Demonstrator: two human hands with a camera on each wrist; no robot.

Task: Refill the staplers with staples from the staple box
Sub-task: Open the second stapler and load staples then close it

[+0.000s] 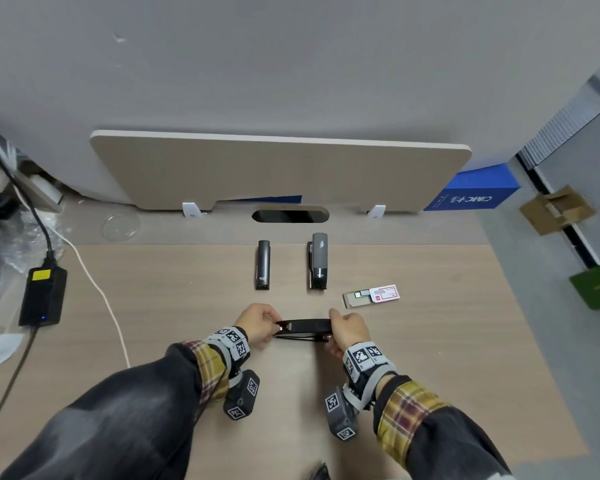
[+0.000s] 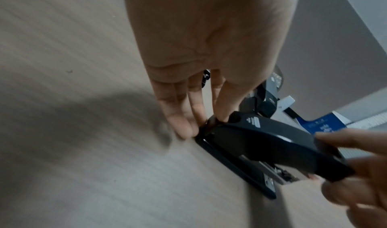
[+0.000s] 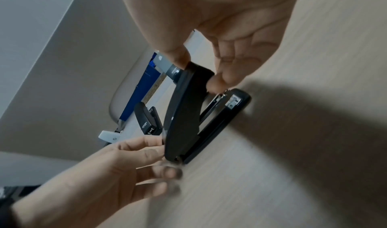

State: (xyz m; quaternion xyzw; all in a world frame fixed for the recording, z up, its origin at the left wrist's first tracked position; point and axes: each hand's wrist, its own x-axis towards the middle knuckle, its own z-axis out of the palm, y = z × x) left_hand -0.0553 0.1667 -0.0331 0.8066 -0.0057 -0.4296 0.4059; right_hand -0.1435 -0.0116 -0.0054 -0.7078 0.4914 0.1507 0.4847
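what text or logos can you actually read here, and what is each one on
"CIMC": white letters on the blue box; the signs beside it are too blurred to read.
Staple box: red-and-white label, print too small to read.
Slim stapler and larger stapler: white marks near their front ends, too small to read.
Held stapler: white logo on its top, blurred, unreadable.

Soft even light, wide-angle bending, blurred wrist views
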